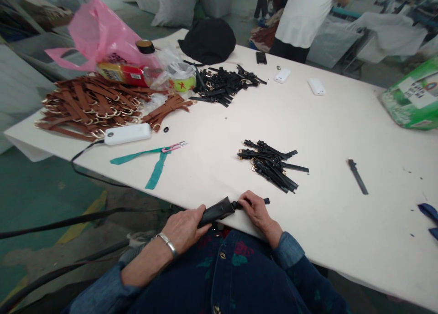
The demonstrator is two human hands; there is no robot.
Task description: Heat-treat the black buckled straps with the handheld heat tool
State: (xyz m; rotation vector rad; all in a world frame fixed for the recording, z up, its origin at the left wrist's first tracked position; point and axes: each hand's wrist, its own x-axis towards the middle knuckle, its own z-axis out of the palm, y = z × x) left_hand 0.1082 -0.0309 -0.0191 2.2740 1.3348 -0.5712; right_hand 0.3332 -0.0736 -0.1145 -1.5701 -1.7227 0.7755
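Observation:
At the table's near edge my left hand (pixel 187 228) is wrapped round a black, tube-shaped tool (pixel 219 210), its wider end towards the right. I cannot make out exactly what kind of tool it is. Just beyond that end, my right hand (pixel 257 210) pinches a short black strap (pixel 266 201). Part of the strap shows between the tool and my fingers, and its tip sticks out to the right; the rest is hidden. A small pile of black buckled straps (pixel 273 163) lies beyond my right hand. One single black strap (pixel 357 177) rests farther right.
Brown buckled straps (pixel 85 104) are heaped at the left, near a pink bag (pixel 102 36) and a white power bank (pixel 127 134). Pink thread snips (pixel 174 146) lie with green cloth strips. More black straps (pixel 222 84) and a black cap (pixel 208 40) lie behind. A person (pixel 304 18) stands beyond.

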